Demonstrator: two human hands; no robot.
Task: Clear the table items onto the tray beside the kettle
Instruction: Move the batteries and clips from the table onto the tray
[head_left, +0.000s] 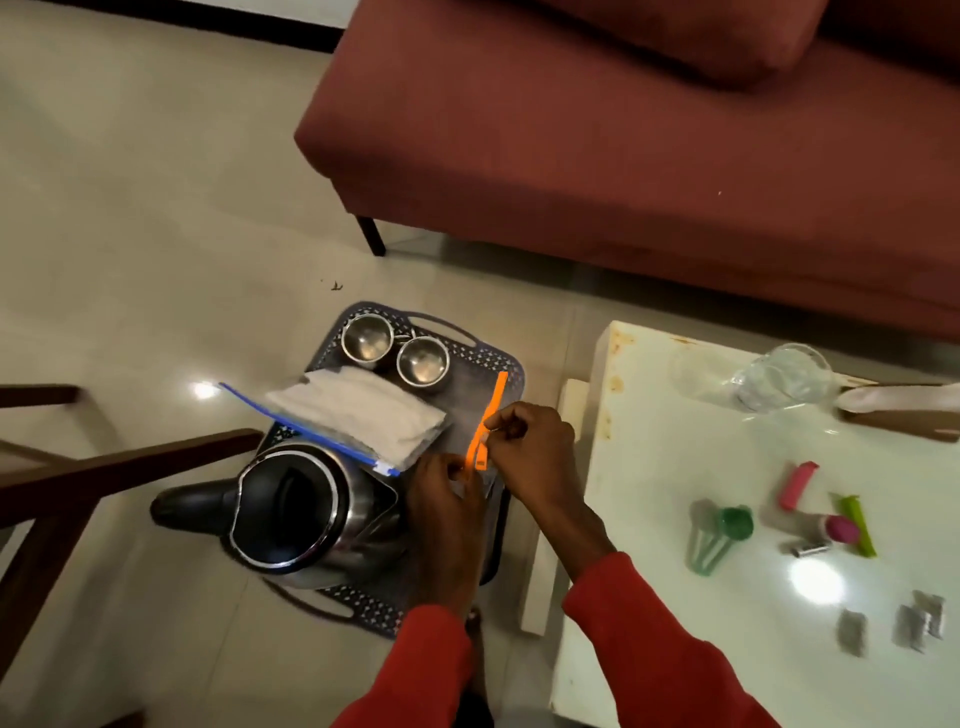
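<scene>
A grey perforated tray (511, 364) lies on the floor with a steel kettle (291, 512), two steel cups (395, 351), and a zip bag of white cloth (358, 410) on it. Over the tray's right side, my left hand (447, 493) and my right hand (524, 441) both pinch an orange bag clip (488, 421). On the white table (649, 467) at the right lie a pink clip (797, 483), a green clip (860, 525), a green measuring scoop (719, 532), a pink-capped tube (821, 527), and several silver sachets (893, 623).
A clear glass jug (784, 379) stands at the table's far side beside a wooden-handled item (898, 402). A maroon sofa (597, 130) fills the back. Dark wooden chair frames (78, 478) stand at the left, close to the kettle.
</scene>
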